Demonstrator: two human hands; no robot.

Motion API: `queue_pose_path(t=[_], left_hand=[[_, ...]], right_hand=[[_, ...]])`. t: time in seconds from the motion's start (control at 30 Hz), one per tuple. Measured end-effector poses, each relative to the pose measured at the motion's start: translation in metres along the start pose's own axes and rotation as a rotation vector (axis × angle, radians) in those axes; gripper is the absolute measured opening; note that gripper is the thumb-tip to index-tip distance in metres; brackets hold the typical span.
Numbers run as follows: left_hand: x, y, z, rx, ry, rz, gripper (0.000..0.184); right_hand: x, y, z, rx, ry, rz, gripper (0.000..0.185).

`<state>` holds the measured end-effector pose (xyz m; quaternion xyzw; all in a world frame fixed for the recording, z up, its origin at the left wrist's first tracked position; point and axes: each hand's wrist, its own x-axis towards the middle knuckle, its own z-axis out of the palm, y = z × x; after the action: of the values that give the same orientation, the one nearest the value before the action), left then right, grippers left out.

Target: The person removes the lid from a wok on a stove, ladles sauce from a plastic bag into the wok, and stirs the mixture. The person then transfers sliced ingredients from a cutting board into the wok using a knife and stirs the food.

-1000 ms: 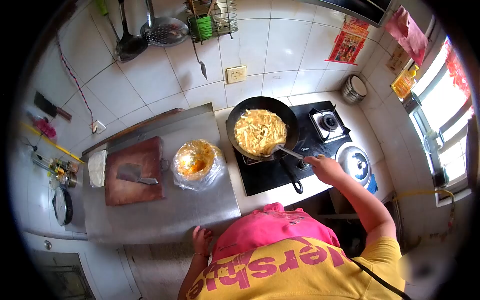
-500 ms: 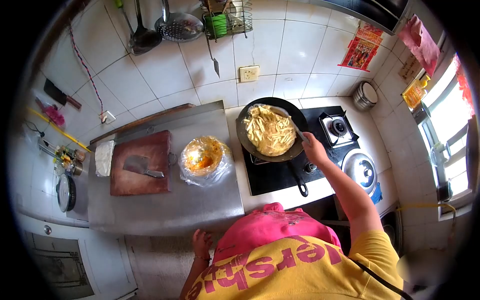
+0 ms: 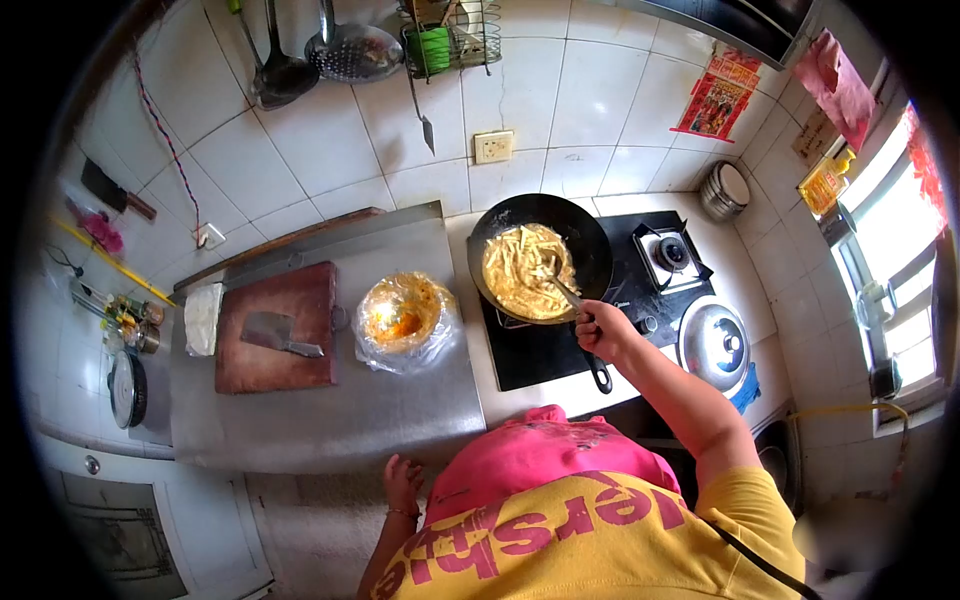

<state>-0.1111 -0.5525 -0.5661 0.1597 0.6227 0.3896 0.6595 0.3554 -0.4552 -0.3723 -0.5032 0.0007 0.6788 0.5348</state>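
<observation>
My right hand (image 3: pixel 605 332) is closed around the handle of a metal spatula (image 3: pixel 568 294), whose head is buried in the food. Pale strips in yellowish egg-like liquid (image 3: pixel 525 270) fill the lower left of a dark wok (image 3: pixel 590 235), which sits on the left burner. Its black handle (image 3: pixel 600 375) points toward my body, just below my right hand. My left hand (image 3: pixel 404 485) hangs beside my pink apron (image 3: pixel 550 455), near the counter's front edge, with loosely bent fingers apart and nothing in them.
Left of the stove (image 3: pixel 530 365) stands a plastic-lined bowl (image 3: pixel 405 322) with orange residue. A cleaver (image 3: pixel 265 330) lies on a wooden cutting board (image 3: pixel 275 375). Right of the wok are a second burner (image 3: pixel 672 253) and a domed metal lid (image 3: pixel 714 342).
My right hand has moved down and left with the spatula, whose head is now deeper in the food. The strips have shifted and bunched together in the wok.
</observation>
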Motion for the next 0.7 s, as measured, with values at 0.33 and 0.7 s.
queue_pose_path(t=[0.33, 0.7], left_hand=[[0.003, -0.015, -0.017, -0.034, -0.005, 0.039, 0.042], [-0.007, -0.011, -0.01, -0.089, 0.083, -0.024, 0.04]], right_hand=[[0.029, -0.065, -0.021, -1.385, 0.425, -0.933, 0.04], [0.022, -0.027, -0.021, -0.682, 0.167, -0.245, 0.034]])
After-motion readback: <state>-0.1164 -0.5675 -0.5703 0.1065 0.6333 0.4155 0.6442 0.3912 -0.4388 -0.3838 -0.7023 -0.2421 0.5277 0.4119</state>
